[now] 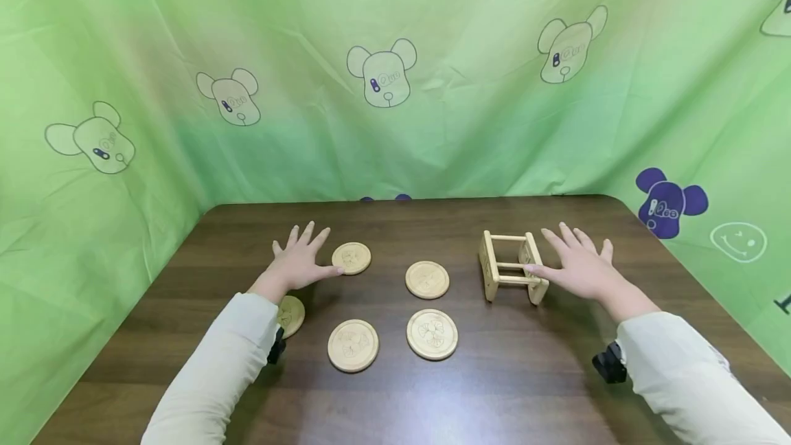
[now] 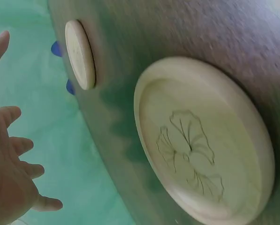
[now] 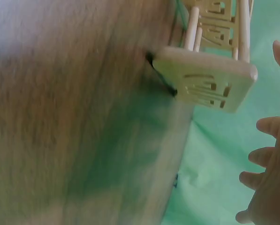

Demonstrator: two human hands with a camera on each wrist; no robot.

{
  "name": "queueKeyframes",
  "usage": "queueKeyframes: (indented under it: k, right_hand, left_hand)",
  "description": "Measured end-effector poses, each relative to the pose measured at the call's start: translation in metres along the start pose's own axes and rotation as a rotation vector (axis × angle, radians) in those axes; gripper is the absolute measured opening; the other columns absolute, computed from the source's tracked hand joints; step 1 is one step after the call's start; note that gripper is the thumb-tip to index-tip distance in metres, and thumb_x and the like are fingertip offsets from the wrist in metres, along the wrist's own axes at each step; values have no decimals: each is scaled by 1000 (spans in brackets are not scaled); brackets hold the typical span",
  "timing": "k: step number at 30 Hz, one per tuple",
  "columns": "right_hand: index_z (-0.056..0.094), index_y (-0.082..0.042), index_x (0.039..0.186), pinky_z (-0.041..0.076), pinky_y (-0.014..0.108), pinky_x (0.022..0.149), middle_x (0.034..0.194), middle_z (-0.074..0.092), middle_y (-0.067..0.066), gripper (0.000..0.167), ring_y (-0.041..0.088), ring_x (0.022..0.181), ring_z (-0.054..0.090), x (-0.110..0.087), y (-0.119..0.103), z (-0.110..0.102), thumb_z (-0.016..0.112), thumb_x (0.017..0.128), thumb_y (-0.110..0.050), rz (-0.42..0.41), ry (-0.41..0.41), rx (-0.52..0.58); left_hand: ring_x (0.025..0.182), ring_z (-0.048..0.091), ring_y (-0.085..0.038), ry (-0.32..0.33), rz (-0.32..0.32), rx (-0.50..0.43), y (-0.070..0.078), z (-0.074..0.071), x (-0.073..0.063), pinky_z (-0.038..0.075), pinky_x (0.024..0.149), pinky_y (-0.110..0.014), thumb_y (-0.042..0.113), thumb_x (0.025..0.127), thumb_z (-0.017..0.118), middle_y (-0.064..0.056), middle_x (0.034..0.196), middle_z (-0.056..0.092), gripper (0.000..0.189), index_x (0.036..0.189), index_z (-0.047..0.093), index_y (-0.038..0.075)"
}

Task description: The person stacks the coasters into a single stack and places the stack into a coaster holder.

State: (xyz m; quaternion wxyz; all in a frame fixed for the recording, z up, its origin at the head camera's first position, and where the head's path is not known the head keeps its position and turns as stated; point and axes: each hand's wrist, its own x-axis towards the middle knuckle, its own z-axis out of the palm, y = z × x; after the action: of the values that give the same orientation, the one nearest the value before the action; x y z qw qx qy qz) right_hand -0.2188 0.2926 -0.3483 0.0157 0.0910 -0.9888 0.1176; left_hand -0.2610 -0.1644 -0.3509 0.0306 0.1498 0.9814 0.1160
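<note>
My left hand (image 1: pixel 299 264) is spread above the left side of the table, fingers straight and holding nothing. Its thumb reaches toward a round wooden coaster (image 1: pixel 351 258) at the back; whether they touch I cannot tell. Another coaster (image 1: pixel 292 316) lies partly hidden under the left wrist. In the left wrist view a large coaster (image 2: pixel 191 140) shows a leaf-like engraved pattern. My right hand (image 1: pixel 581 265), also spread and free of anything, hovers just right of a small wooden rack (image 1: pixel 490 268) with rods between two side panels. In the right wrist view its panel (image 3: pixel 203 79) has cut-out slots.
More coasters lie flat mid-table: one (image 1: pixel 427 280) behind, one (image 1: pixel 432 334) nearer, and one (image 1: pixel 353 346) to the front left. The brown wooden table (image 1: pixel 494 376) meets a green cloth (image 1: pixel 383 150) with printed bear heads along its back and sides.
</note>
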Motion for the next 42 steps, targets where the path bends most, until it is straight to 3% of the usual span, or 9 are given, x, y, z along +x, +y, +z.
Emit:
queueKeyframes:
  k: [18,33,42]
  right_hand:
    - [17,-1,136,-12,65,83,138,5,26,92,46,122,3,11,-18,9,43,75,-64,-36,-45,50]
    - [17,-1,136,-11,66,83,139,8,25,93,46,122,3,13,-20,14,43,75,-65,-36,-80,65]
    - [12,3,136,-8,66,84,139,9,24,96,43,123,5,11,-18,17,44,75,-64,-34,-79,69]
  left_hand:
    - [125,4,-40,-37,17,-18,13,16,21,6,87,-66,62,71,51,-15,142,10,86,138,23,16]
    - [126,3,-39,-141,8,-51,16,29,31,6,89,-64,57,73,53,-16,141,9,85,139,19,16]
    - [126,4,-37,-168,-25,-85,17,33,38,7,90,-63,55,71,57,-15,142,9,87,139,19,15]
